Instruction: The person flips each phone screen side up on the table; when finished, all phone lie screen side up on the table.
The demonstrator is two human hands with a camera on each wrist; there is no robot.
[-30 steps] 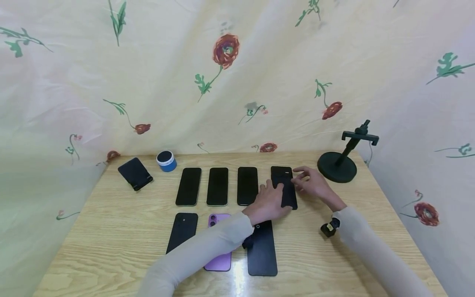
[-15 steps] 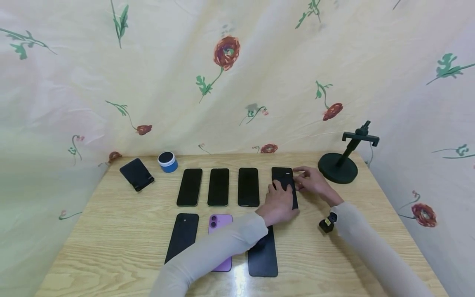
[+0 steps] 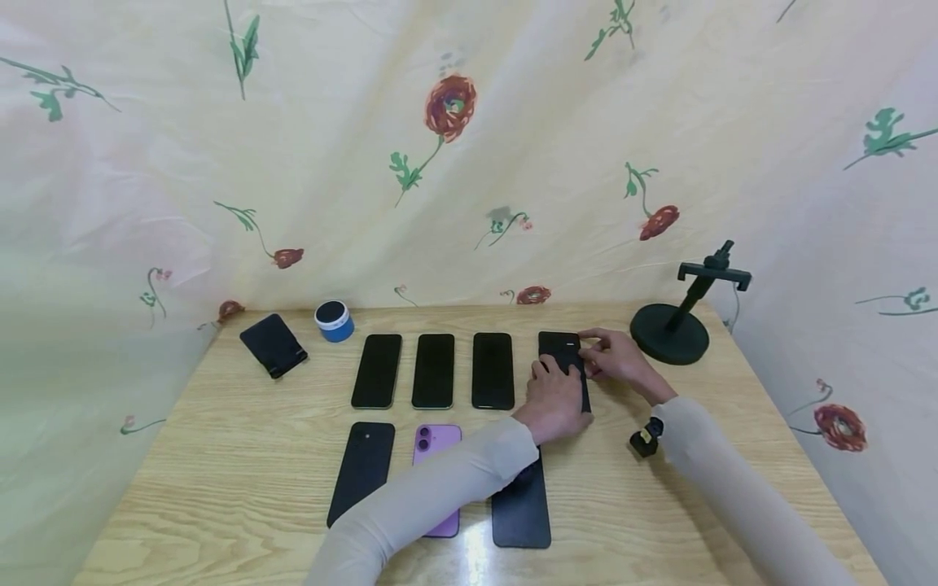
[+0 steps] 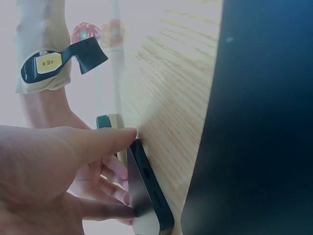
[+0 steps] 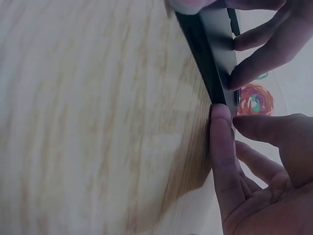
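Note:
A black smartphone (image 3: 557, 345) lies face down at the right end of the back row, its camera bar toward the wall. My left hand (image 3: 554, 400) spreads over its back. In the left wrist view that thumb meets the lower corner of the smartphone (image 4: 151, 188) while the fingers rest on its back. On the opposite side, my right hand (image 3: 618, 356) holds the long right edge. The right wrist view has a finger along the side of the smartphone (image 5: 209, 49) and the thumb beside its upper face. Much of the smartphone's middle is hidden by the left hand.
Three dark phones, the nearest one a black phone (image 3: 493, 370), lie to the left. In front are a dark phone (image 3: 362, 468), a purple phone (image 3: 437, 439) and a larger dark phone (image 3: 522, 513). A black stand (image 3: 668, 334), blue speaker (image 3: 335, 321) and folded holder (image 3: 274, 345) stand behind.
My left hand has shifted right and slightly toward me over the smartphone, its thumb now at the lower corner. My right hand's fingers have closed in on the smartphone's right edge.

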